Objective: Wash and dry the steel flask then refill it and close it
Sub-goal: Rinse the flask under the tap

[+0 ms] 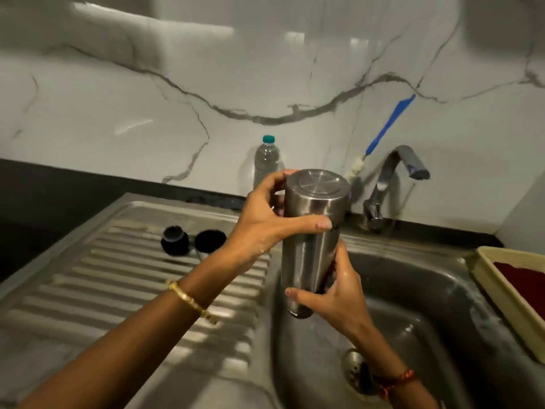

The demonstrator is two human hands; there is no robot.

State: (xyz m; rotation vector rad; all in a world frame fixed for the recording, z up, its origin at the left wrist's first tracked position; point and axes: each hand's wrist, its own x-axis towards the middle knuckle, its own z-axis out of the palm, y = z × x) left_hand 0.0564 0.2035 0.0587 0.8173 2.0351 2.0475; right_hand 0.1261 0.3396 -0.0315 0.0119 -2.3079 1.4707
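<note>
You hold the steel flask [312, 231] upside down over the sink basin [427, 305], its long axis nearly vertical, flat base up and open mouth pointing down. Your left hand [265, 219] wraps its upper part, thumb across the front. Your right hand [336, 293] grips it near the mouth. Two black cap pieces [191, 240] sit on the drainboard [103, 290]. A plastic water bottle [267, 160] stands by the wall, left of the tap [392, 184].

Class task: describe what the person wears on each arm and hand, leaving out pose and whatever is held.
Both forearms are bare, no sleeves showing. The left wrist carries a gold bangle. The right wrist has a reddish-orange thread band. No gloves and no rings are visible on the left hand or right hand.
</note>
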